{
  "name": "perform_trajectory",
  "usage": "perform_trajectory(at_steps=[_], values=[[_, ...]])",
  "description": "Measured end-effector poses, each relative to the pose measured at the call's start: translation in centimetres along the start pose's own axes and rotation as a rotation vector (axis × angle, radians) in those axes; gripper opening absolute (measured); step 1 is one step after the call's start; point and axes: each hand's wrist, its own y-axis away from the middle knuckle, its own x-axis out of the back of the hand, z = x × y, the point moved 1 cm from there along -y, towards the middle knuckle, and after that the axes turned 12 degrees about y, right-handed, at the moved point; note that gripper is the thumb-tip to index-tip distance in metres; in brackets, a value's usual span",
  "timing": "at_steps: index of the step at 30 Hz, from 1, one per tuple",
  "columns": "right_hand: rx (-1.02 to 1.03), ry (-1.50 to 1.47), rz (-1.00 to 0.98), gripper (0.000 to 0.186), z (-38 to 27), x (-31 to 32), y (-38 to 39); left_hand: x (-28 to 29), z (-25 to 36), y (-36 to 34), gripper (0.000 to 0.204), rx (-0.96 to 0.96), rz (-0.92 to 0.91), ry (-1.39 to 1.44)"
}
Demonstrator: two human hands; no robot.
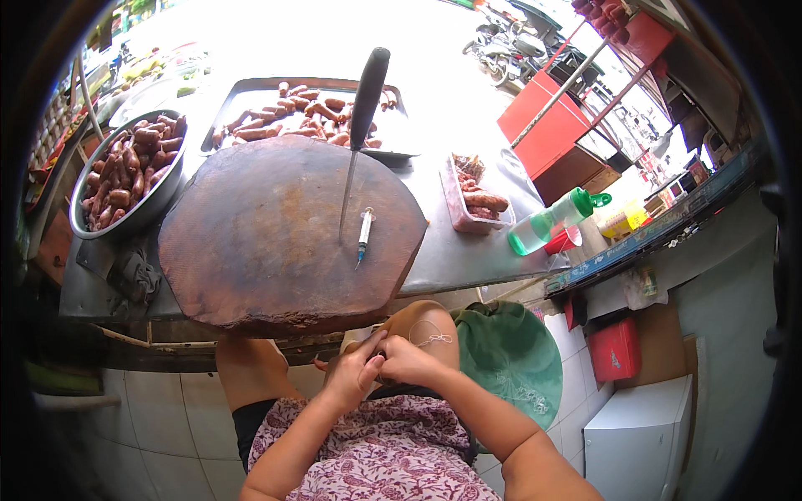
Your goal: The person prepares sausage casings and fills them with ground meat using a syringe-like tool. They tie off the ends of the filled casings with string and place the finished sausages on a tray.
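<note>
My hands meet low in front of me, over my lap and just below the chopping block's near edge. My left hand (354,369) has its fingers drawn together against the right one. My right hand (408,361) is closed, its fingertips bent in. Something small and dark shows between them, too hidden to name. A loose white string (434,337) lies on my right knee beside the right hand. Above them, on the round wooden chopping block (267,225), a black-handled knife (368,104) stands point down, and a small syringe (365,230) with a blue-based needle lies near its blade.
A metal bowl (82,219) heaped with sausages stands left of the block. Behind it is a metal tray (219,108) of sausages. To the right are a plastic tub (455,204) of sausages, a green-capped bottle (547,221) and a red cup (563,241). A green stool (514,359) is beside my leg.
</note>
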Motion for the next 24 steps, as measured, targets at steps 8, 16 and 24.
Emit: perform_trajectory(at_steps=[8, 16, 24], values=[[-0.123, 0.568, 1.014, 0.021, 6.0, 20.6, -1.1, 0.5, -0.4, -0.5, 0.051, 0.081, -0.039, 0.145], [-0.404, 0.983, 0.889, 0.037, 10.6, 29.1, -7.9, 0.6, -2.2, -0.9, 0.052, 0.134, -0.04, -0.062], [-0.347, 0.841, 0.777, 0.049, 10.3, 29.4, -9.4, 0.5, -2.4, -1.7, 0.051, 0.106, -0.066, -0.074]])
